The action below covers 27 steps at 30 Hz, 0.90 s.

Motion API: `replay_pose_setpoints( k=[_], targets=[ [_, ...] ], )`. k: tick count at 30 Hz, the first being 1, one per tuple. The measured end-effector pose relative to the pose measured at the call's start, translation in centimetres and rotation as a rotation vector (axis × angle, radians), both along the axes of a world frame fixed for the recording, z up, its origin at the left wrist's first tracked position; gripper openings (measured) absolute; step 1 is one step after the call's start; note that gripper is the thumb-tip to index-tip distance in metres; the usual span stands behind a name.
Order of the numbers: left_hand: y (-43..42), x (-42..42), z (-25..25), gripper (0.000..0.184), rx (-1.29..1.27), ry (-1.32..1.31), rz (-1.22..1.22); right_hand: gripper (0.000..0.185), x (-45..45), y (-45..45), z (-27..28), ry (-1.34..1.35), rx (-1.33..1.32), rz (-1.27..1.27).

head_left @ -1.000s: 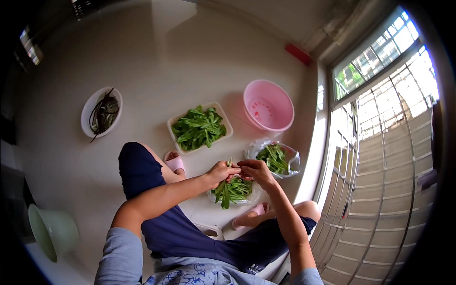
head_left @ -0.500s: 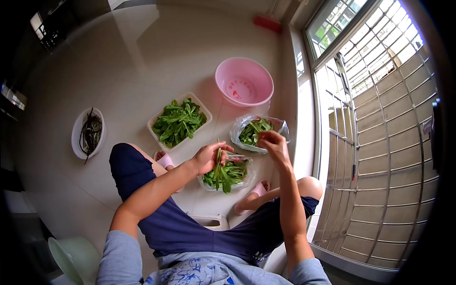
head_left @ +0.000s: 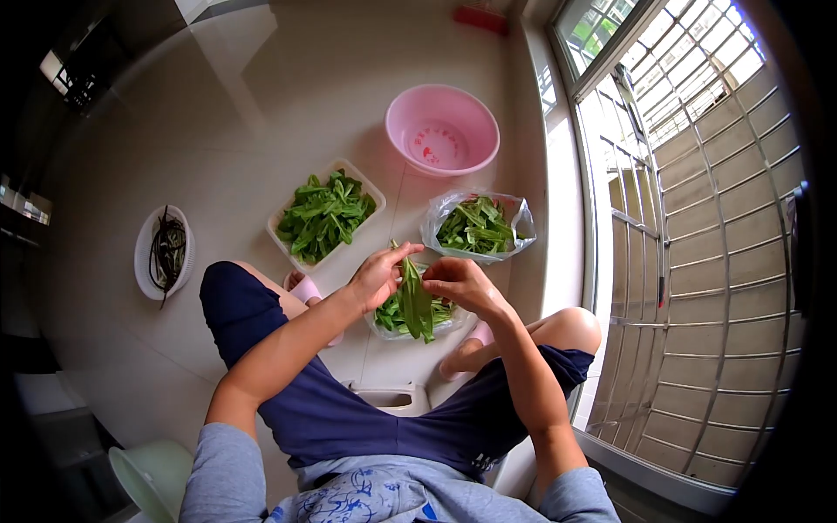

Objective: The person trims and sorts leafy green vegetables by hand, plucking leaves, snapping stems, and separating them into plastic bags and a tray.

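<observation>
My left hand (head_left: 378, 277) is closed around a small bunch of leafy greens (head_left: 416, 305), whose stem ends poke up past the fingers while the leaves hang down. Close against the right side of that bunch is my right hand (head_left: 459, 283), thumb and fingertips pinched together; whatever lies between them is too small to make out. Below both hands, a plastic bag (head_left: 456, 324) of greens lies on the floor, partly covered by them. Another clear bag (head_left: 526, 228) with cut greens stands just beyond my right hand. Past my left hand, a cream tray (head_left: 377, 193) is heaped with green leaves.
A pink basin (head_left: 401, 144) stands farther out on the tiled floor. At the left is a white basket (head_left: 185, 227) with dark, thin strands. A pale green basin (head_left: 157, 475) is at lower left. A barred window (head_left: 689, 288) and its ledge run along the right.
My right hand has come from above the clear bag down and left to the bunch in my left hand. The left hand keeps its hold. The view has shifted slightly.
</observation>
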<state>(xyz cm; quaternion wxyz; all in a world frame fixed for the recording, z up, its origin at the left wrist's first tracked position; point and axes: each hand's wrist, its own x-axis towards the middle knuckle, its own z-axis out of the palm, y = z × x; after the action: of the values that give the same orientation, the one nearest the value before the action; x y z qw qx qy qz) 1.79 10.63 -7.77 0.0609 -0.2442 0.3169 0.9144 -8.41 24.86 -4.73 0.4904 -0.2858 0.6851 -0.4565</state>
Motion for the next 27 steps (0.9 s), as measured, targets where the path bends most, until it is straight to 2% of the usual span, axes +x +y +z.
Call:
replay_pose_setpoints(
  k=[6,9,16,21,27],
  targets=[
    [-0.5,0.3,0.1,0.035,-0.036,-0.017,0.005,0.012,-0.4,-0.1,-0.9,-0.17,-0.002,-0.038],
    [-0.7,0.4,1.2,0.034,-0.034,-0.029,-0.042,0.008,-0.6,0.1,-0.5,-0.403,0.002,-0.095],
    [-1.1,0.6,1.2,0.02,-0.231,-0.007,-0.049,0.012,-1.5,1.0,-1.0,-0.772,-0.106,-0.138],
    [-1.4,0.5,1.8,0.014,-0.298,0.004,-0.01,0.013,-1.9,1.2,-0.5,-0.805,-0.136,-0.152],
    [-2.1,0.5,1.9,0.013,-0.275,0.061,-0.09,0.012,-2.2,1.5,-0.1,-0.826,-0.211,-0.179]
  ],
)
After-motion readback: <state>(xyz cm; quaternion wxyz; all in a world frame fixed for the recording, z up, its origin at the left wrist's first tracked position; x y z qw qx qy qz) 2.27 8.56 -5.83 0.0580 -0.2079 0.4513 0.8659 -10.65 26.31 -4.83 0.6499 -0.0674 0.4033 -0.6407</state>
